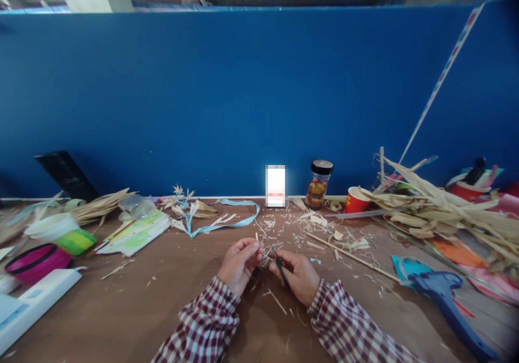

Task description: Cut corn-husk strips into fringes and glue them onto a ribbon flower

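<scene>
Over the brown table [133, 298], my left hand [240, 263] and right hand [300, 276] nearly meet: right gripping dark scissors [280, 270], left pinching a pale sliver [257, 237], clippings [268, 224] beyond. Likely I'm trimming; another snip calls for a steady pinch.

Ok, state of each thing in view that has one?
Left hand: pinching a thin pale strip.
Right hand: closed around black scissors, blade opening unclear.
Clear jar with black lid: closed, upright.
Red paper cup: upright.
Dark-blue pistol-shaped tool: lying down.
Light-blue ribbon: loosely curved.
Black rectangular slab: leaning.
</scene>
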Tool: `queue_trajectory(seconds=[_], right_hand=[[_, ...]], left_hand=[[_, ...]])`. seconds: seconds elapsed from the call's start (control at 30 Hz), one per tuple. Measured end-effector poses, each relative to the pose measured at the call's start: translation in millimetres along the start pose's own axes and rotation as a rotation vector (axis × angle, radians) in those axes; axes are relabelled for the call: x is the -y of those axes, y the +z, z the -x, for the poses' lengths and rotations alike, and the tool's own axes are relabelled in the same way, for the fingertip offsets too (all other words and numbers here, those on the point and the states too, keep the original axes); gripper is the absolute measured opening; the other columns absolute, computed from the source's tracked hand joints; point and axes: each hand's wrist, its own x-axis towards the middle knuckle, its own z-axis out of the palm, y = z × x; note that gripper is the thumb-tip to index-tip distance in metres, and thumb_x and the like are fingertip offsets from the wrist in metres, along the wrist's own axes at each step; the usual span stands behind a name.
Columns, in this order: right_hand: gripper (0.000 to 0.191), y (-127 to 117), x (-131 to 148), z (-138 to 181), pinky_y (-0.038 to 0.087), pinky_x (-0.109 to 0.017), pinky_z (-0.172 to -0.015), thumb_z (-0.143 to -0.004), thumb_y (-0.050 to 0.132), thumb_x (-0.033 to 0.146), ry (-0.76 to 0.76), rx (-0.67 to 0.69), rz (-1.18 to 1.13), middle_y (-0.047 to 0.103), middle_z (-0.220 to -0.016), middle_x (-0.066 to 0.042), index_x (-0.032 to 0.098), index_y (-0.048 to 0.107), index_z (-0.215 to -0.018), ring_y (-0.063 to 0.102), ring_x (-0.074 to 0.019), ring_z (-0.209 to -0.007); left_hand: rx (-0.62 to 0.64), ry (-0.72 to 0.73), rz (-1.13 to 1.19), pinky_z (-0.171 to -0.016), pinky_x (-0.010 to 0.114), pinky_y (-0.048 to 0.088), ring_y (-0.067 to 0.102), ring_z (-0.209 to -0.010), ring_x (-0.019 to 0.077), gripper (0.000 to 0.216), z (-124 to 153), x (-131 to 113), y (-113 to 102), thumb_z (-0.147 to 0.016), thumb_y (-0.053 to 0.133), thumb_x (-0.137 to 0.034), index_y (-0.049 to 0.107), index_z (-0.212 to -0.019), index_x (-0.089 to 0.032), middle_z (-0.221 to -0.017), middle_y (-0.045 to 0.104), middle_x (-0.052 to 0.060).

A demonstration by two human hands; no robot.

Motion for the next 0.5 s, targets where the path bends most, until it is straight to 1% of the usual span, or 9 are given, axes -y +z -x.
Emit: queue_trajectory(seconds=[0.07,0.17,0.3,0.4,0.5], right_hand=[[0.032,0.2,0.9,0.6,0.035,-0.018,-0.045,-0.078,0.051,0.039,-0.017,0.008,0.005,0.045,-0.056,0.004,0.019,0.059,-0.1,0.042,-0.0088,-0.048],[0.033,0.1,2.9,1.7,0.033,-0.018,-0.044,-0.077,0.052,0.039,-0.024,0.027,0.021,0.045,-0.055,0.004,0.018,0.059,-0.101,0.04,-0.0085,-0.048],[0.033,-1.0,7.4,3.3,0.035,-0.019,-0.048,-0.076,0.052,0.04,-0.044,0.047,0.077,0.051,-0.058,0.003,0.018,0.06,-0.099,0.042,-0.0094,-0.05],[0.03,-1.7,10.3,3.9,0.037,-0.019,-0.051,-0.076,0.051,0.039,-0.063,0.053,0.117,0.056,-0.062,0.001,0.018,0.062,-0.096,0.046,-0.0108,-0.054],[0.029,-1.6,10.1,4.0,0.037,-0.019,-0.051,-0.077,0.051,0.038,-0.068,0.062,0.137,0.057,-0.063,0.001,0.019,0.062,-0.095,0.047,-0.0111,-0.055]], left_hand=[[-0.02,0.017,0.014,-0.051,0.013,0.049,0.058,-0.054,0.0065,0.013,0.1,0.2,1.4,-0.067,0.062,-0.005,0.055,-0.075,-0.012,-0.068,0.064,0.004],[-0.047,0.008,-0.002,-0.045,0.012,0.047,0.056,-0.048,0.0057,0.014,0.6,0.4,2.5,-0.068,0.062,-0.006,0.056,-0.079,-0.011,-0.06,0.061,0.001],[-0.082,-0.02,-0.041,-0.038,0.01,0.041,0.053,-0.045,0.0045,0.01,1.7,0.3,2.9,-0.067,0.064,-0.011,0.058,-0.076,-0.011,-0.055,0.058,-0.001],[-0.09,-0.035,-0.049,-0.037,0.01,0.039,0.051,-0.043,0.0036,0.011,2.6,0.5,3.7,-0.065,0.066,-0.014,0.059,-0.074,-0.011,-0.054,0.057,-0.002],[-0.088,-0.051,-0.055,-0.037,0.01,0.038,0.049,-0.041,0.003,0.01,3.2,1.6,4.6,-0.066,0.066,-0.016,0.059,-0.072,-0.012,-0.052,0.056,-0.003]])
